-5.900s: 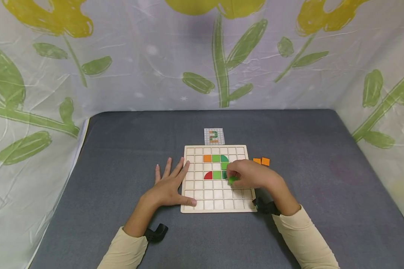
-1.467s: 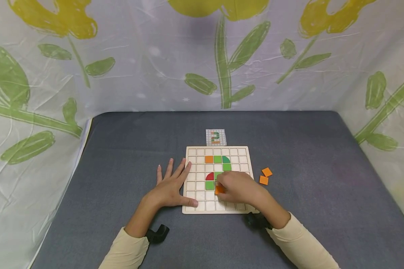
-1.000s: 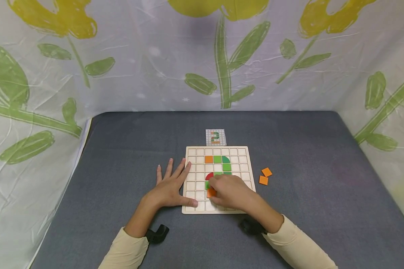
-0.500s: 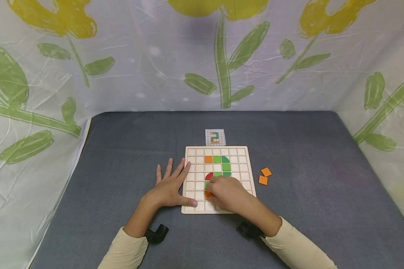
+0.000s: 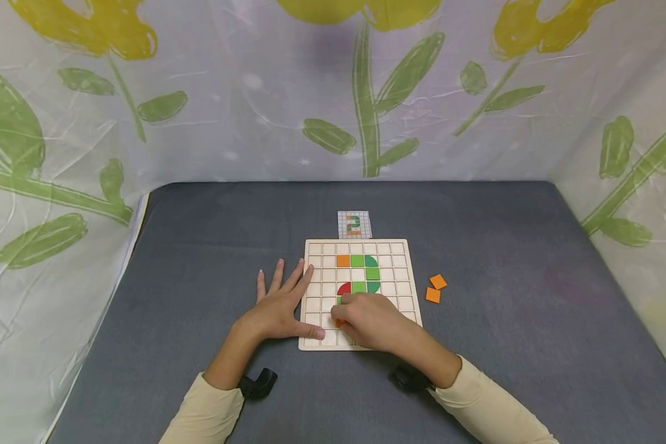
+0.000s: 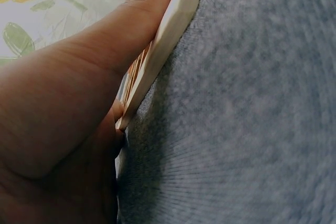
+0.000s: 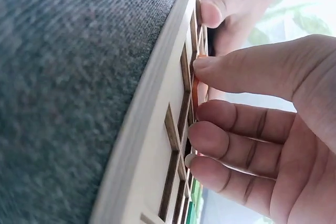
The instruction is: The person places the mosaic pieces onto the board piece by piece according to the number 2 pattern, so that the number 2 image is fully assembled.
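Observation:
A wooden grid board (image 5: 322, 343) lies on the table. My left hand (image 5: 277, 314) rests on its left edge with fingers spread and thumb on the front left squares. My right hand (image 5: 374, 320) is over the front part of the board. Between its thumb and fingers it pinches an orange square tile (image 7: 195, 92), at a square below the green tile (image 5: 339, 301) in the same column; that green tile is mostly hidden. Farther back on the board sit another orange tile (image 5: 343, 261), several green tiles (image 5: 357, 261) and a red quarter-round tile (image 5: 345, 288).
Two loose orange tiles (image 5: 435, 288) lie on the dark grey tablecloth (image 5: 505, 296) right of the board. A small pattern card (image 5: 354, 224) touches or nearly touches the board's back edge. A flower-printed curtain (image 5: 227, 111) stands behind.
The right hand earlier held a green tile; a green one now sits below the red. Since then it has carried the orange tile left and toward me. The left hand keeps its place.

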`<state>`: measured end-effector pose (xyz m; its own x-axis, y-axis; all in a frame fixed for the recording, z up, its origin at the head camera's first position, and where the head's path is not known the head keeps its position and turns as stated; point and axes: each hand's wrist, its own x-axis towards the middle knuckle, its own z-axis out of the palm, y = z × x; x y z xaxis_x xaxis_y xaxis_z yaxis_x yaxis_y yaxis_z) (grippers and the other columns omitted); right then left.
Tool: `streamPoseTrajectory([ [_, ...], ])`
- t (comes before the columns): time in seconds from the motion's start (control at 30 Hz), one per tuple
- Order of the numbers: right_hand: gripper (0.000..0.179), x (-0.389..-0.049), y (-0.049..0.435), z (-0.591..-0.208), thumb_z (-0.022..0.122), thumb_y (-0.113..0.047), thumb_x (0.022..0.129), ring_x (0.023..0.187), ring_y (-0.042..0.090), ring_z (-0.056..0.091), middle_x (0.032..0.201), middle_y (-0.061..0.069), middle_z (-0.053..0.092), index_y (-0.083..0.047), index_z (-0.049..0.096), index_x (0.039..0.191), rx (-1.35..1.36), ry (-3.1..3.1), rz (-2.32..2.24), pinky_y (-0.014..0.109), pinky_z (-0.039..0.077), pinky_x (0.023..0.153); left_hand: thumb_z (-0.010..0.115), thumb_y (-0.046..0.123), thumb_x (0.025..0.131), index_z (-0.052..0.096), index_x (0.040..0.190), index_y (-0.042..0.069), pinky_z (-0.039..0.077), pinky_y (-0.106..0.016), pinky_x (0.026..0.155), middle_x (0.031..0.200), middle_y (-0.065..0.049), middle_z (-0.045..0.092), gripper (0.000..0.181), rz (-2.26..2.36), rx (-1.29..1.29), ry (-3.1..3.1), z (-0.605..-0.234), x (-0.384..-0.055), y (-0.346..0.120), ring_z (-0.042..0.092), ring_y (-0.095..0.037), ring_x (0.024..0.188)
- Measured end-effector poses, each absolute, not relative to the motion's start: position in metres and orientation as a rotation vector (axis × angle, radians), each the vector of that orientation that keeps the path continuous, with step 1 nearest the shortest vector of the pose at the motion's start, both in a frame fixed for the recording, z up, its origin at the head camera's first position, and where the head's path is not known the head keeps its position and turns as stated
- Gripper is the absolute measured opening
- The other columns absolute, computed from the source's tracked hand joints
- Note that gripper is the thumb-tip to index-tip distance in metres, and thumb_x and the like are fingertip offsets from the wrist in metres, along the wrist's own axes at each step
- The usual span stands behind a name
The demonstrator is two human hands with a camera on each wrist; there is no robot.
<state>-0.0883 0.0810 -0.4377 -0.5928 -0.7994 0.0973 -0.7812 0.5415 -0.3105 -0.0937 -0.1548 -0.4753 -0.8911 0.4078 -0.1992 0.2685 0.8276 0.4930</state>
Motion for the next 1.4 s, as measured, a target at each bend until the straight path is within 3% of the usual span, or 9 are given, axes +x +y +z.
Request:
streamPoseTrajectory([
  [0.63,0.004,-0.07,0.077,-0.425,0.073,-0.013,0.087,0.074,0.015,0.056,0.087,-0.001,0.065,-0.011,0.077,0.088,-1.622,2.733,0.017,0.027,0.049,0.065,0.078,0.074,0.067,0.014,0.163,0.015,-0.015,-0.07,0.107,0.168,-0.009,0.003,0.129,0.64,0.511,2.701,-0.469,-0.092,-0.153,-0.014,-0.042,0.149],
  [0.77,0.028,-0.052,0.076,-0.414,0.073,-0.028,0.092,0.105,0.02,0.064,0.116,0.007,0.069,-0.006,0.075,0.109,-1.49,2.675,0.174,0.03,0.055,0.081,0.078,0.074,0.067,0.013,0.163,0.016,-0.015,-0.07,0.107,0.167,-0.01,0.004,0.129,0.642,0.514,2.708,-0.468,-0.092,-0.153,-0.014,-0.042,0.149],
  [0.87,0.044,-0.044,0.075,-0.409,0.071,-0.036,0.093,0.126,0.025,0.057,0.134,0.014,0.062,-0.004,0.07,0.122,-1.428,2.625,0.248,0.033,0.052,0.092,0.078,0.074,0.067,0.013,0.163,0.015,-0.015,-0.07,0.107,0.167,-0.01,0.005,0.129,0.65,0.513,2.71,-0.468,-0.092,-0.153,-0.014,-0.042,0.149],
  [0.93,0.039,-0.044,0.077,-0.405,0.073,-0.036,0.092,0.117,0.021,0.062,0.124,0.01,0.066,-0.006,0.072,0.117,-1.416,2.594,0.173,0.03,0.054,0.088,0.078,0.074,0.068,0.013,0.163,0.015,-0.015,-0.07,0.107,0.167,-0.01,0.004,0.129,0.656,0.513,2.704,-0.467,-0.092,-0.154,-0.015,-0.042,0.149],
  [1.0,0.026,-0.05,0.083,-0.4,0.074,-0.034,0.091,0.092,0.012,0.065,0.098,-0.001,0.069,-0.01,0.074,0.102,-1.383,2.548,0.014,0.026,0.053,0.074,0.078,0.074,0.068,0.013,0.163,0.015,-0.016,-0.07,0.107,0.167,-0.01,0.004,0.129,0.66,0.511,2.699,-0.467,-0.092,-0.154,-0.015,-0.042,0.149],
  [1.07,0.014,-0.061,0.093,-0.393,0.074,-0.027,0.09,0.067,0.006,0.053,0.071,-0.009,0.056,-0.015,0.069,0.085,-1.325,2.486,-0.172,0.024,0.045,0.059,0.077,0.074,0.068,0.012,0.163,0.015,-0.016,-0.07,0.107,0.168,-0.01,0.003,0.129,0.657,0.509,2.691,-0.466,-0.092,-0.154,-0.015,-0.042,0.149],
  [1.13,0.021,-0.074,0.109,-0.385,0.071,-0.018,0.091,0.055,0.005,0.036,0.06,-0.012,0.036,-0.017,0.06,0.073,-1.216,2.452,-0.325,0.025,0.031,0.05,0.077,0.074,0.068,0.011,0.163,0.016,-0.017,-0.07,0.107,0.168,-0.009,0.002,0.129,0.657,0.507,2.684,-0.466,-0.092,-0.155,-0.016,-0.041,0.149],
  [1.27,0.019,-0.109,0.152,-0.377,0.065,-0.007,0.09,0.058,0.01,0.041,0.063,-0.008,0.045,-0.013,0.059,0.073,-0.93,2.617,-0.376,0.029,0.035,0.052,0.077,0.073,0.069,0.011,0.163,0.016,-0.018,-0.07,0.106,0.168,-0.009,0.001,0.129,0.665,0.51,2.676,-0.466,-0.093,-0.155,-0.017,-0.041,0.149],
  [1.4,0.02,-0.137,0.196,-0.378,0.066,-0.024,0.096,0.067,0.023,0.058,0.08,0.007,0.063,-0.005,0.065,0.089,-0.462,2.713,-0.331,0.042,0.048,0.062,0.077,0.074,0.068,0.011,0.163,0.016,-0.018,-0.069,0.106,0.168,-0.009,0.001,0.129,0.664,0.509,2.672,-0.466,-0.093,-0.155,-0.017,-0.041,0.149],
])
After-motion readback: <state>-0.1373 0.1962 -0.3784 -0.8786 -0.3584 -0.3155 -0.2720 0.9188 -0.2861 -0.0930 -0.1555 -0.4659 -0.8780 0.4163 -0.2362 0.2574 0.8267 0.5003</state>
